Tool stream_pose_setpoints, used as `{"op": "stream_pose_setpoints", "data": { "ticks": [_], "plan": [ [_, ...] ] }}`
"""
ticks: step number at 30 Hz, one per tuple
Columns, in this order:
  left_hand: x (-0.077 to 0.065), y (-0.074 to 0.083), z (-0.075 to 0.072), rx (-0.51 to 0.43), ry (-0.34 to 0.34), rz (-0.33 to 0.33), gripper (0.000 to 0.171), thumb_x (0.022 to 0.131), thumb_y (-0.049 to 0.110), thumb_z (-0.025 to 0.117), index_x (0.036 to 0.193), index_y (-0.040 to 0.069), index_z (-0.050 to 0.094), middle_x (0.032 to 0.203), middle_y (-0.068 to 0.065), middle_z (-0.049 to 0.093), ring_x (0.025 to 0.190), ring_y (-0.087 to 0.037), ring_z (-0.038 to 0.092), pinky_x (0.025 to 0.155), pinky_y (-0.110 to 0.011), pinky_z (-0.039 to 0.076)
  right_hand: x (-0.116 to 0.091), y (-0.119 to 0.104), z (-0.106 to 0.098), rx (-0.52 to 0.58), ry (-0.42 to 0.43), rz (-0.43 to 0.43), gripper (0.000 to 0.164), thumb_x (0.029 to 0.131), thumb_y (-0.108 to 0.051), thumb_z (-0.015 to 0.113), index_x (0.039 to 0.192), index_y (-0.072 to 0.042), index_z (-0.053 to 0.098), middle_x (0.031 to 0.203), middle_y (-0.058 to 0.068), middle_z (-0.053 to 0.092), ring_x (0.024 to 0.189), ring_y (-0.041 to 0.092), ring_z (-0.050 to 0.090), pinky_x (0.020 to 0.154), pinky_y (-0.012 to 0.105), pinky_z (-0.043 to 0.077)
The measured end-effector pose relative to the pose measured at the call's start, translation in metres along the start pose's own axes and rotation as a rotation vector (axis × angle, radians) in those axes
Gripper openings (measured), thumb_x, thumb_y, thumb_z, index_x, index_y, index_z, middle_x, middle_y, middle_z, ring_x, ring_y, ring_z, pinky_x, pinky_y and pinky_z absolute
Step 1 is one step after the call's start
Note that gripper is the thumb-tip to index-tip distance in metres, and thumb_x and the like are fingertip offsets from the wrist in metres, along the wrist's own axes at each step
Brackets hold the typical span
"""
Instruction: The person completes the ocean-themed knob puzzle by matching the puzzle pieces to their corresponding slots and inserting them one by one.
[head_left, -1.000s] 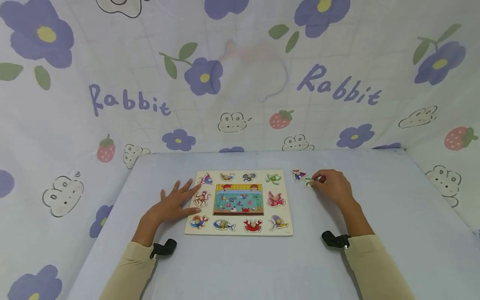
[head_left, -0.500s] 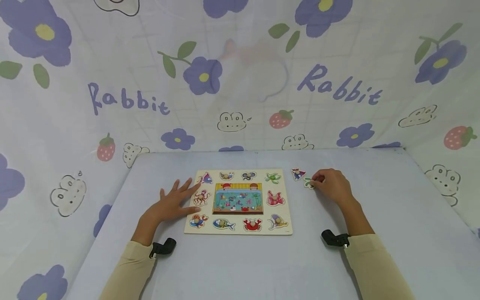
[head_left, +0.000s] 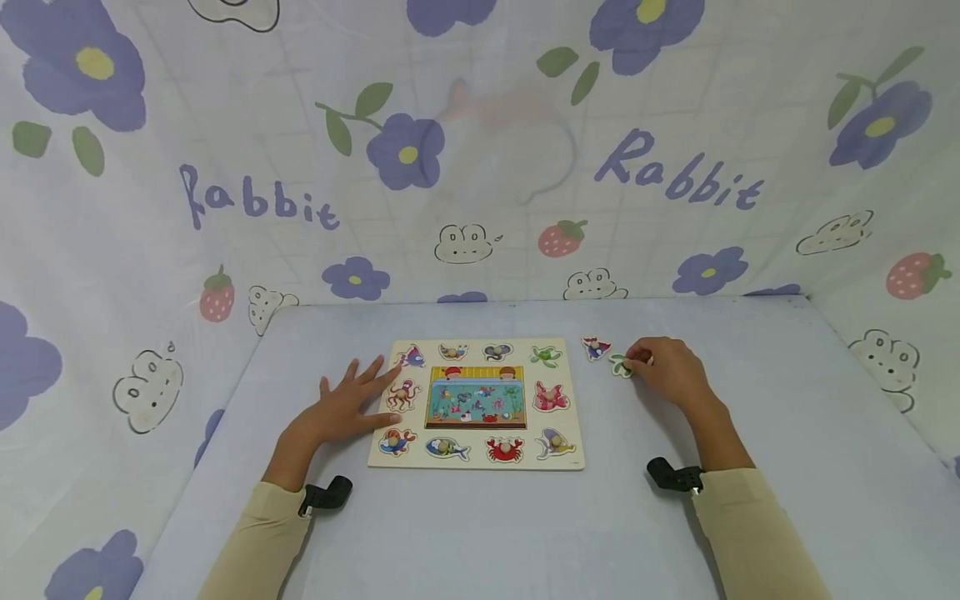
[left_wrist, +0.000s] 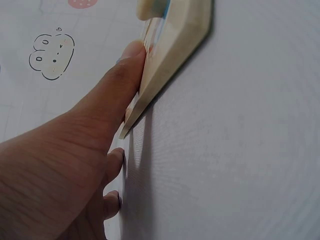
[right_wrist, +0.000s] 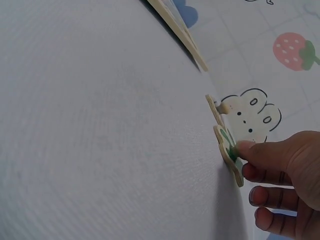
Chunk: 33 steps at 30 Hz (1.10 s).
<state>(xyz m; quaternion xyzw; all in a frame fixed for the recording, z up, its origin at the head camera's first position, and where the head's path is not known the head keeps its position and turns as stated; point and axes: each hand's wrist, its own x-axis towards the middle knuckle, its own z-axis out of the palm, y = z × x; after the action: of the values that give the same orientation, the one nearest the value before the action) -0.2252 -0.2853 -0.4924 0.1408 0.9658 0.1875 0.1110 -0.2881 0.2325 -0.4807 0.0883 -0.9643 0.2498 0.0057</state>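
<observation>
A wooden peg puzzle board (head_left: 476,460) with sea animals around an aquarium picture lies on the table. My left hand (head_left: 347,406) rests with spread fingers on its left edge; in the left wrist view the thumb (left_wrist: 131,62) lies along the board's top face. To the right of the board, my right hand (head_left: 667,371) pinches a small green puzzle piece (head_left: 619,365) by its knob, between thumb and forefinger. In the right wrist view this green piece (right_wrist: 227,150) stands close over the table, other fingers loosely bent. A purple-and-red fish piece (head_left: 596,347) lies just beyond it.
Several knobbed pieces, such as the red crab (head_left: 506,449) and the octopus (head_left: 403,396), sit in the board. The turtle spot (head_left: 546,356) and the upper-left fish spot (head_left: 412,356) show flat pictures without knobs. A patterned curtain (head_left: 510,192) stands behind the white table (head_left: 480,533).
My right hand has shifted very slightly to the right, and more of the green puzzle piece shows beside its fingertips. The left hand and the board stay in place.
</observation>
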Motion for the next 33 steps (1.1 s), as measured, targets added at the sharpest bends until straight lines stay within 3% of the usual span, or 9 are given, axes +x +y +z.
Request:
{"op": "stream_pose_setpoints", "data": {
  "ticks": [10, 25, 33],
  "plan": [
    [0.0011, -0.0011, 0.0007, -0.007, -0.001, 0.007, 0.09, 0.089, 0.062, 0.068, 0.162, 0.027, 0.029, 0.17, -0.011, 0.013, 0.153, -0.048, -0.003, 0.108, -0.08, -0.007, -0.0006, -0.0013, 0.002, -0.055, 0.007, 0.044, 0.02, 0.091, -0.026, 0.077, 0.095, -0.007, 0.073, 0.081, 0.006, 0.067, 0.076, 0.024, 0.057, 0.064, 0.037, 0.046],
    [0.0004, -0.0017, -0.0001, 0.001, 0.003, 0.004, 0.09, 0.089, 0.063, 0.068, 0.162, 0.027, 0.028, 0.17, -0.011, 0.013, 0.153, -0.048, -0.003, 0.108, -0.08, -0.007, -0.0026, -0.0009, -0.0049, -0.021, -0.046, -0.033, 0.012, 0.097, -0.016, 0.07, 0.105, -0.007, 0.072, 0.087, 0.006, 0.068, 0.072, 0.021, 0.056, 0.059, 0.034, 0.042],
    [-0.0002, -0.0014, 0.001, -0.003, 0.005, 0.007, 0.09, 0.089, 0.062, 0.068, 0.162, 0.027, 0.029, 0.17, -0.011, 0.013, 0.153, -0.047, -0.003, 0.108, -0.08, -0.006, -0.0024, -0.0007, -0.0003, -0.029, -0.015, 0.044, 0.017, 0.093, -0.024, 0.075, 0.1, -0.008, 0.073, 0.083, 0.007, 0.066, 0.075, 0.024, 0.055, 0.061, 0.035, 0.043]
  ]
}}
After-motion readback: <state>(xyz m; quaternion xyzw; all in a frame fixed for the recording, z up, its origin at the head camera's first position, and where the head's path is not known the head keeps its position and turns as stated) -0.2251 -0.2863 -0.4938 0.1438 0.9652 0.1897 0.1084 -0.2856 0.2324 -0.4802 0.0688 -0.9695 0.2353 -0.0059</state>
